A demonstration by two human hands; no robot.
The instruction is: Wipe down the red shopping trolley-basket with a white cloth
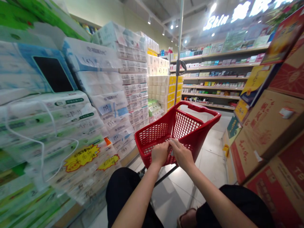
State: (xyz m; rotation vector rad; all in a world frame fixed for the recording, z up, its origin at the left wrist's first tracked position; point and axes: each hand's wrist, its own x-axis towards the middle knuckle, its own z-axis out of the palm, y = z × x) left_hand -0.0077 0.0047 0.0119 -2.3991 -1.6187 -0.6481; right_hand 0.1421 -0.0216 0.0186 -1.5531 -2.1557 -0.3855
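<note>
Head view: red shopping cart sits dead ahead of both hands, its long axis running away from the person and slanting off right toward the handle at the far end. Left hand and right hand come together over the cart's near end, fingers curled in; honestly can't tell if they're pinching something small or hanging onto the basket edge. Neither is clearly closer to the cart, though the right one's more on the handle's side, I'd say. Cart's standing on pale floor tiles. Left of it, a wall of tissue packs, with a white cord farther out; right of it, stacked boxes. Shelves fill the space well beyond the cart, so the aisle looks pretty snug sideways.
</note>
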